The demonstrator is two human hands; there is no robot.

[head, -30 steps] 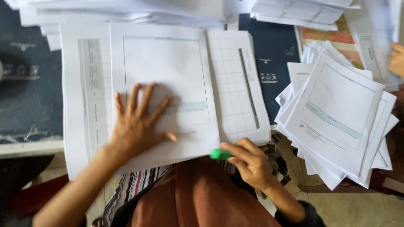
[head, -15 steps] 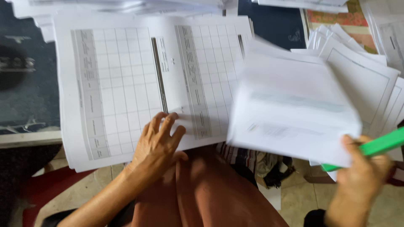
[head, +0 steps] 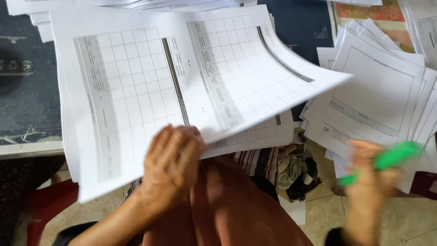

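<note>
In the head view, the left hand [head: 170,166] grips the lower edge of a stack of gridded sheets [head: 136,95], its fingers [head: 159,146] curled together and clamped on the paper where two pages meet. The top gridded page [head: 255,77] lifts and bows upward to the right, its far corner hanging in the air over the gap between the piles. The stack lies partly on a dark blue worktop [head: 27,91] and juts out past its edge, above the person's lap in reddish-brown cloth [head: 232,205].

The right hand [head: 371,175] is low at the right, blurred, with its fingers closed around a green marker [head: 391,159] that points up and to the right. It seems to hover just in front of a fanned pile of framed forms [head: 378,95], though the blur makes it hard to say whether it touches them. More white paper piles [head: 136,3] lie along the top edge. Between the knees and the right pile, a striped cloth [head: 261,166] and a dark bundle [head: 298,175] sit over the tiled floor [head: 409,218].
</note>
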